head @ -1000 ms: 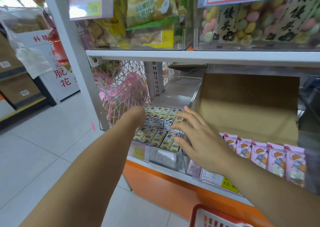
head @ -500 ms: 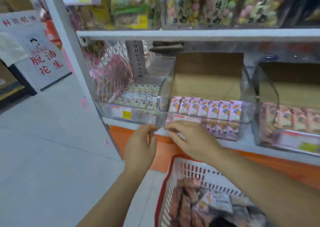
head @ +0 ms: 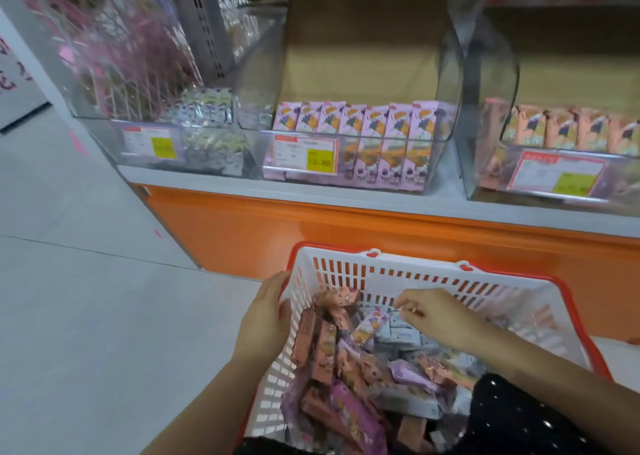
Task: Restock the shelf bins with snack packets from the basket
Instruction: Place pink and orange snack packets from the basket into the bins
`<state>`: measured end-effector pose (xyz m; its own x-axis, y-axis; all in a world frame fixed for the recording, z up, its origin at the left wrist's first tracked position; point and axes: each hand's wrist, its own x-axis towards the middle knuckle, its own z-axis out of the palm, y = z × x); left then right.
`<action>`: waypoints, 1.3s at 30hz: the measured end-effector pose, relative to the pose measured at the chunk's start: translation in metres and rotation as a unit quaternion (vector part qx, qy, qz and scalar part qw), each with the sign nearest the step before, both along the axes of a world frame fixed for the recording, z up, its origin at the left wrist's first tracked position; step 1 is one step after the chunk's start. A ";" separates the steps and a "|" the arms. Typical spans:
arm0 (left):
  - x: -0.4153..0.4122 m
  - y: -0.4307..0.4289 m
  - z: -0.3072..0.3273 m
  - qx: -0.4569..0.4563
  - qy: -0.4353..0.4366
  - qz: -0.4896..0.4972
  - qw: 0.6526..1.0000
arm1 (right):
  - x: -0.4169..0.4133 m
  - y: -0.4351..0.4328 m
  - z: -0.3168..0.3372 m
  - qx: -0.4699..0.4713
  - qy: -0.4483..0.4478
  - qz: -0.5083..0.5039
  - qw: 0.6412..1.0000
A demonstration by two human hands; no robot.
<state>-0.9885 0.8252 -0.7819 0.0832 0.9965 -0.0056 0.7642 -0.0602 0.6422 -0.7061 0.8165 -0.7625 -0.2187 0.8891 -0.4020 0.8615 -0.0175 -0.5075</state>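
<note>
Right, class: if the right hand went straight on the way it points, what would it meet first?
The right hand points left and down into the basket. It would probably meet the purple and orange packet just ahead first; depth is unclear, so the grey packets might come first.

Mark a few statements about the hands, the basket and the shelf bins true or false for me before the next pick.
1. The left hand holds the left edge of the basket. True.
2. The basket is empty. False: it is heaped with snack packets.
3. The middle bin holds purple packets standing in a row. True.
4. The right hand is up inside the middle bin. False: it is down in the basket, fingers curled just over the snack packets.
5. The basket's rim is blue. False: it is red.
</note>
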 end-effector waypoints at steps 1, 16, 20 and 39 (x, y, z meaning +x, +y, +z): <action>0.001 0.000 -0.003 0.012 -0.004 0.006 1.000 | -0.001 0.002 -0.009 -0.013 -0.008 0.007 1.000; -0.001 0.002 -0.008 0.015 -0.013 0.006 1.000 | -0.046 0.033 -0.077 -0.169 -0.094 0.101 0.976; -0.001 0.003 -0.007 0.010 -0.015 0.006 1.000 | -0.038 0.030 -0.059 -0.146 -0.084 0.063 0.984; 0.064 -0.010 0.201 0.040 -0.118 -0.103 0.987 | -0.025 -0.016 0.186 0.122 0.097 0.029 0.987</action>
